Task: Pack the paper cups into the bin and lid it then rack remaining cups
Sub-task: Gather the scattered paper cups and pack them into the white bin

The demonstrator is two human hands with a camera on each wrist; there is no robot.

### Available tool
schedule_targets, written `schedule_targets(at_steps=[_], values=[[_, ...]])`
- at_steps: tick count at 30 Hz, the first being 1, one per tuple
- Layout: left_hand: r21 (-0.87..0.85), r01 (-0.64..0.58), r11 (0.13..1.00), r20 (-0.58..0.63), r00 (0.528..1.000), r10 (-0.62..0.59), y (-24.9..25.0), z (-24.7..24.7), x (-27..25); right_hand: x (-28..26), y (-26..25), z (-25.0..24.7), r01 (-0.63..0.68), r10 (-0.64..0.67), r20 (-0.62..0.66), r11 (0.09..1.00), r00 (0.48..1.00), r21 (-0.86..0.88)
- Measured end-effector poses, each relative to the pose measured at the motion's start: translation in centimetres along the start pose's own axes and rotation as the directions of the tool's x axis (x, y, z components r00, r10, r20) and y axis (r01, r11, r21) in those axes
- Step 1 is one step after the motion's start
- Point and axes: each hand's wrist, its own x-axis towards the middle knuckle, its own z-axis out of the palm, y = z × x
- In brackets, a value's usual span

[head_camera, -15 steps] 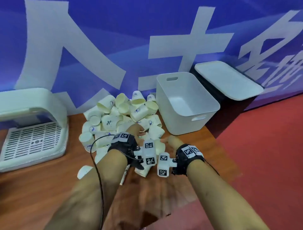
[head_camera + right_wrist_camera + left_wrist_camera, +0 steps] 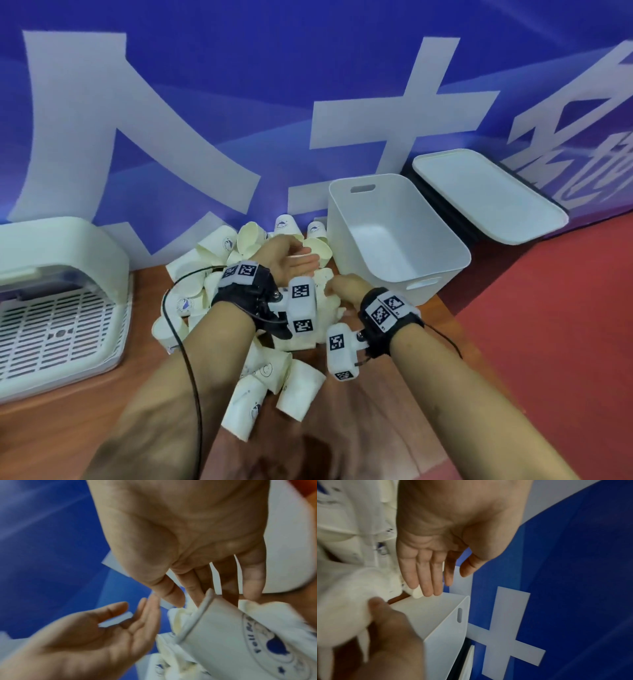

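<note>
Over the pile of cups (image 2: 219, 260) the left hand (image 2: 291, 262) is flat, palm up, fingers straight, holding nothing. Just right of it and nearer to the person, the right hand (image 2: 346, 286) reaches into the pile with loose, spread fingers (image 2: 252, 577); a cup rim (image 2: 204, 609) lies against them, with no clear grasp. Right of both hands stands the bin (image 2: 445, 236), no cups inside. Its lid (image 2: 486, 195) lies beyond the bin, further right. Far left of the hands is the rack (image 2: 58, 325).
</note>
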Motion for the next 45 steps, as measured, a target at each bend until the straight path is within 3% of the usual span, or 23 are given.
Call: schedule_targets(at_steps=[4, 6, 8, 10, 13, 15, 18, 23, 25, 28, 32, 34, 37, 42, 45], values=[[0.074, -0.291, 0.954, -0.078, 0.952, 0.296, 3.7, 1.2, -1.3, -0.5, -5.6, -3.4, 0.218, -0.214, -0.041, 0.965, 0.976, 0.143], [0.153, -0.417, 0.896, -0.168, 0.882, 0.439, 5.5, 2.0, -1.8, 0.1, -7.8, -5.5, 0.324, -0.315, -0.076, 0.931, 0.946, 0.17], [0.22, -0.468, 0.856, -0.256, 0.819, 0.514, 7.1, 3.1, -2.0, 0.6, -9.2, -7.7, 0.409, -0.39, -0.123, 0.883, 0.912, 0.232], [0.232, -0.454, 0.86, -0.297, 0.809, 0.507, 7.9, 4.2, -2.0, 1.3, -9.5, -9.7, 0.43, -0.417, -0.118, 0.829, 0.901, 0.358], [0.221, -0.386, 0.896, -0.25, 0.865, 0.435, 7.5, 7.0, -1.4, 2.5, -8.8, -11.9, 0.398, -0.437, -0.071, 0.724, 0.897, 0.563], [0.269, -0.372, 0.888, -0.216, 0.876, 0.432, 7.1, 9.8, -0.7, 3.9, -8.4, -13.0, 0.405, -0.481, -0.029, 0.702, 0.876, 0.586], [0.327, -0.403, 0.855, -0.249, 0.836, 0.489, 7.0, 13.2, 1.2, 5.9, -8.2, -14.4, 0.416, -0.527, 0.001, 0.671, 0.85, 0.614], [0.452, -0.413, 0.791, -0.339, 0.741, 0.58, 7.6, 15.0, 6.1, 10.0, -8.5, -17.1, 0.353, -0.443, -0.018, 0.688, 0.896, 0.634], [0.523, -0.39, 0.758, -0.341, 0.719, 0.606, 7.8, 15.4, 8.0, 12.0, -8.5, -17.6, 0.347, -0.42, -0.004, 0.743, 0.907, 0.572], [0.599, -0.319, 0.734, -0.347, 0.723, 0.597, 8.1, 15.4, 11.2, 15.5, -8.0, -17.9, 0.319, -0.37, -0.007, 0.791, 0.929, 0.521], [0.673, -0.198, 0.712, -0.444, 0.662, 0.604, 8.9, 13.4, 14.7, 20.4, -6.4, -17.4, 0.189, -0.215, -0.018, 0.814, 0.977, 0.549], [0.594, -0.21, 0.777, -0.489, 0.673, 0.556, 9.3, 11.9, 16.1, 22.8, -5.6, -16.8, 0.144, -0.144, -0.04, 0.853, 0.989, 0.501], [0.476, -0.223, 0.851, -0.537, 0.692, 0.482, 9.4, 9.8, 17.8, 25.6, -4.8, -15.2, 0.142, -0.149, -0.002, 0.94, 0.989, 0.309], [0.379, -0.233, 0.896, -0.452, 0.798, 0.399, 9.6, 8.2, 19.7, 28.8, -4.2, -12.0, 0.166, -0.169, -0.004, 0.963, 0.986, 0.211], [0.308, -0.22, 0.926, -0.481, 0.803, 0.351, 10.0, 6.9, 21.0, 29.6, -3.8, -11.0, 0.146, -0.145, -0.016, 0.974, 0.989, 0.176]])
